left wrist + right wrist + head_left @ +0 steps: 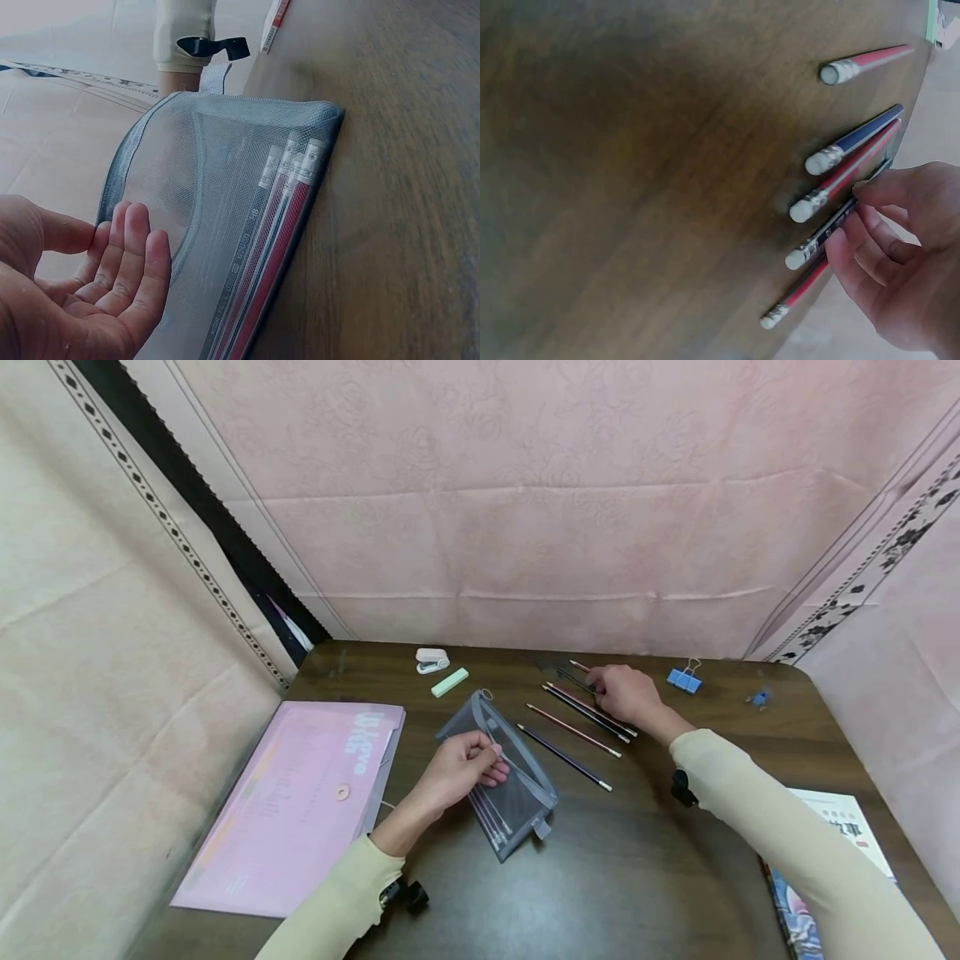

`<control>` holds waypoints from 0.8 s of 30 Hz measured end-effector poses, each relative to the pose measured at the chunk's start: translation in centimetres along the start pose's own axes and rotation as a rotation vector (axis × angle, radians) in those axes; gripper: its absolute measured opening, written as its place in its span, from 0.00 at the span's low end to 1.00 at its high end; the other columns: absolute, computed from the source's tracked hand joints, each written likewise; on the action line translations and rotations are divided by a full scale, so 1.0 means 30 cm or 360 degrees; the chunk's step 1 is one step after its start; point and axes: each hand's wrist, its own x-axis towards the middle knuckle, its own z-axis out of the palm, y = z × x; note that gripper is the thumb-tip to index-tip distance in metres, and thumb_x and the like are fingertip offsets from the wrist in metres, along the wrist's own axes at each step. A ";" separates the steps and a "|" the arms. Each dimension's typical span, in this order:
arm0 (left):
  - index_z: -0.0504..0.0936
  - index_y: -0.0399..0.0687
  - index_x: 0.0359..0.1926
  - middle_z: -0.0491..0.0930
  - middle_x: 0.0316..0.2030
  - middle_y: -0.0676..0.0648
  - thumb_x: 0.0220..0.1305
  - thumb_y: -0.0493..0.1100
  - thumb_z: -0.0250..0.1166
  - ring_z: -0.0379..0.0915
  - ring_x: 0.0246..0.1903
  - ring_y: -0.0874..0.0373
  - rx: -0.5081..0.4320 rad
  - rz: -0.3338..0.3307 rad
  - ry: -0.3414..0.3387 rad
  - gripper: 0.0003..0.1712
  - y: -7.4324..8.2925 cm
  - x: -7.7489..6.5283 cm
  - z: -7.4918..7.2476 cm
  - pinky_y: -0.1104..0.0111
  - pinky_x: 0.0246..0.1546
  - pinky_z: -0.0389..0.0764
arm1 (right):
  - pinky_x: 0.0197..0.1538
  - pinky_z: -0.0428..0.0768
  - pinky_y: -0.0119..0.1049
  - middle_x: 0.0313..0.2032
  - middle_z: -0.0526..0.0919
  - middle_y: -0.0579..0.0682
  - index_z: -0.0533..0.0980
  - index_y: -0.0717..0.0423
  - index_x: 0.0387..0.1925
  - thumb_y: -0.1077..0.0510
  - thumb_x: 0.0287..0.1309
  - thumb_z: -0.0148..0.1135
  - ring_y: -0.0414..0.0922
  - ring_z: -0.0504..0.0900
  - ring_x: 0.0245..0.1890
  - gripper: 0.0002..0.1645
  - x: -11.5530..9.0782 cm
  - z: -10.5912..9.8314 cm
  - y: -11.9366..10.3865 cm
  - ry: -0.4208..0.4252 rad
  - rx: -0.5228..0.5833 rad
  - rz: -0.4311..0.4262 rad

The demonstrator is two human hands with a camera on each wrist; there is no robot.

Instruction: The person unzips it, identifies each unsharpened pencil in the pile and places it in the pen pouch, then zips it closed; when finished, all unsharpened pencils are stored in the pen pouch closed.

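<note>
We see the person's left hand (457, 770) pinching the edge of a grey mesh zip pouch (517, 802) (red and dark pencils (285, 240) show through its side), which sits between a flat pink folder (300, 810) and loose red and dark-blue pencils (573, 730) on the dark brown table (600, 877). We find the right hand (624, 695) pinching a slim, white-tipped black pencil (823, 234), just beside those loose ones.

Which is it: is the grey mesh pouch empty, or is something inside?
Not empty: in the left wrist view, several pencils show through the grey mesh pouch, lying together along one edge.
</note>
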 end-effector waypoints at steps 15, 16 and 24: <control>0.76 0.37 0.39 0.86 0.36 0.39 0.70 0.45 0.57 0.85 0.36 0.51 -0.0012 0.0025 0.0025 0.13 -0.052 0.046 -0.004 0.61 0.40 0.87 | 0.31 0.78 0.38 0.34 0.82 0.43 0.76 0.45 0.47 0.59 0.51 0.62 0.42 0.79 0.32 0.19 -0.054 -0.155 -0.205 0.0339 0.0465 -0.0105; 0.76 0.37 0.39 0.86 0.36 0.39 0.70 0.45 0.57 0.85 0.35 0.51 -0.0017 0.0026 0.0025 0.13 -0.052 0.047 -0.003 0.60 0.40 0.87 | 0.30 0.79 0.38 0.34 0.80 0.45 0.74 0.46 0.47 0.60 0.52 0.62 0.43 0.79 0.32 0.19 -0.059 -0.165 -0.222 0.0316 0.0630 -0.0086; 0.76 0.37 0.39 0.86 0.36 0.39 0.70 0.45 0.57 0.85 0.36 0.50 0.0001 0.0030 0.0048 0.13 -0.045 0.048 0.001 0.59 0.40 0.86 | 0.35 0.85 0.57 0.37 0.72 0.55 0.60 0.61 0.55 0.71 0.58 0.56 0.48 0.77 0.32 0.25 -0.128 -0.186 -0.341 0.0079 0.1896 0.0031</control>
